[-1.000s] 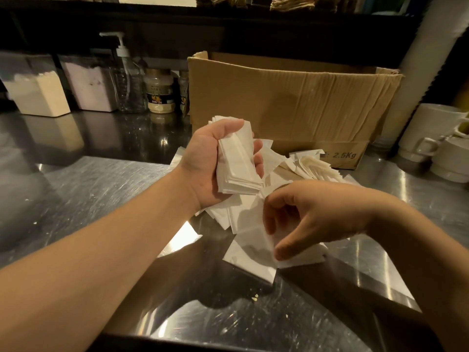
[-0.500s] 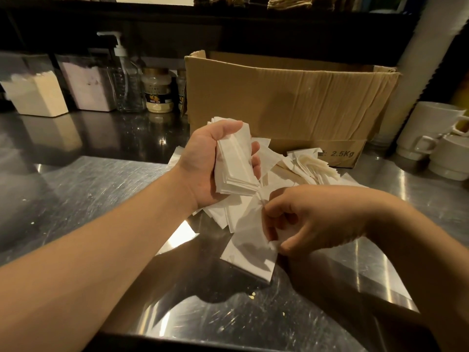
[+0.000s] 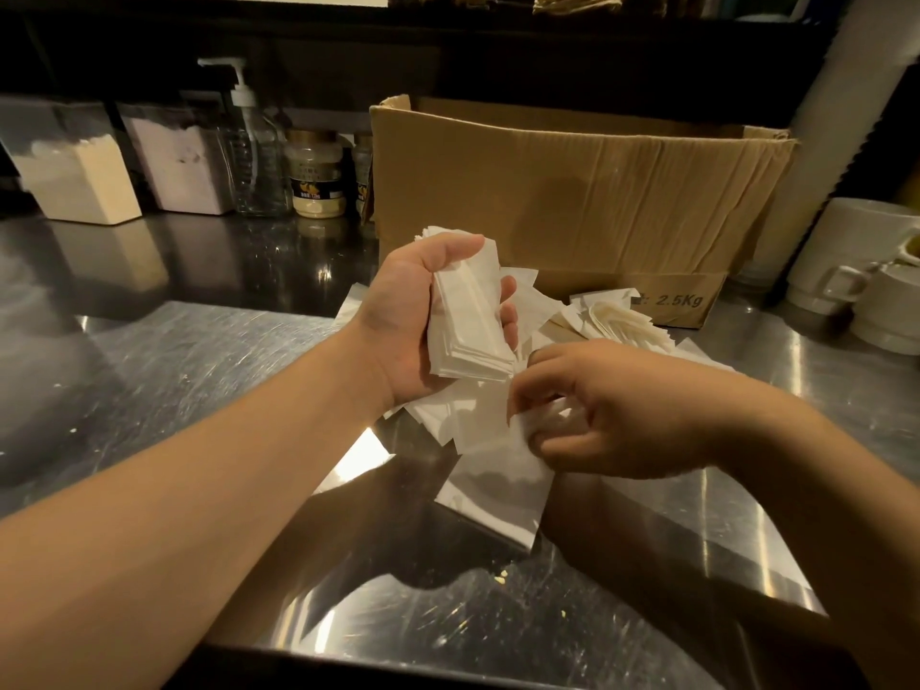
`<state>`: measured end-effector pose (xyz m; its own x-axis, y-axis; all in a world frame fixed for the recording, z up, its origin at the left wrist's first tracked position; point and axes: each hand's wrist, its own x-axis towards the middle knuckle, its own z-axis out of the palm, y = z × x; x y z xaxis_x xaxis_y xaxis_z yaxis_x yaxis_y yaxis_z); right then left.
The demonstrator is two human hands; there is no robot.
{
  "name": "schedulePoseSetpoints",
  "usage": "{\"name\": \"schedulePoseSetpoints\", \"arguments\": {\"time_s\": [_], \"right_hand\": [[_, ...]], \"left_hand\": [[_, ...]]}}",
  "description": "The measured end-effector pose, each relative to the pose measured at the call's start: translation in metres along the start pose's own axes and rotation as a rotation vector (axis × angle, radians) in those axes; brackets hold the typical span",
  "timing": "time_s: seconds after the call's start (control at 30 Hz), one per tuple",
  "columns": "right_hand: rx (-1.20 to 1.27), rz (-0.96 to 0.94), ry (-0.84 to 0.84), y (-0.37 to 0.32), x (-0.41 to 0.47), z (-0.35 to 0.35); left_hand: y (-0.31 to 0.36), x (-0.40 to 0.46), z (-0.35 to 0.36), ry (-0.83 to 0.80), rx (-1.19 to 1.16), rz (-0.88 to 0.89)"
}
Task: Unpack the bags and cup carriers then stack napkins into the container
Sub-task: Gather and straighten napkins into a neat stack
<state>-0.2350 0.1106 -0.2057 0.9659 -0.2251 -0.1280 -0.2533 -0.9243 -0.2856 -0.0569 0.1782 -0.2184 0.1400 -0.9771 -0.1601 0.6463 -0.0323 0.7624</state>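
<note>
My left hand grips a thick stack of white napkins, held upright above the steel counter. Just below and to the right, my right hand pinches a single white napkin lifted off the loose pile scattered on the counter. Its fingers are curled over the napkin's right edge, close under the stack's lower corner. More folded napkins lie behind my right hand, in front of an open brown cardboard box marked 2.5Kg.
Along the back left stand clear containers of powder, a pump bottle and a jar. White mugs sit at the right edge. The steel counter shows bare metal on the left and along the near edge.
My right hand has picked a napkin off the pile and raised it toward the stack in my left hand. The left hand has barely moved.
</note>
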Motion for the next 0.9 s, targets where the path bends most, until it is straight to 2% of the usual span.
{"name": "schedulePoseSetpoints", "arguments": {"time_s": [0.23,0.3,0.37,0.5,0.77,0.9], "right_hand": [[-0.043,-0.056,0.152,-0.0003,0.0027,0.0052],[0.040,-0.055,0.109,-0.0020,0.0025,0.0052],[0.109,-0.018,-0.023,-0.0023,0.0004,0.0040],[0.098,0.073,-0.214,-0.0015,-0.0033,0.0017],[0.062,0.100,-0.270,0.0016,-0.0062,-0.0018],[0.088,0.062,-0.209,0.0047,-0.0052,-0.0015]], "left_hand": [[0.0005,0.0011,-0.0013,0.008,0.029,0.008],[0.0009,0.0011,-0.0013,0.005,0.022,0.006],[0.0010,0.0012,-0.0014,0.006,0.013,0.002],[0.0011,0.0023,-0.0024,0.009,0.012,0.001],[0.0007,0.0028,-0.0030,-0.004,0.014,-0.005],[0.0009,0.0031,-0.0037,-0.005,0.020,-0.004]]}}
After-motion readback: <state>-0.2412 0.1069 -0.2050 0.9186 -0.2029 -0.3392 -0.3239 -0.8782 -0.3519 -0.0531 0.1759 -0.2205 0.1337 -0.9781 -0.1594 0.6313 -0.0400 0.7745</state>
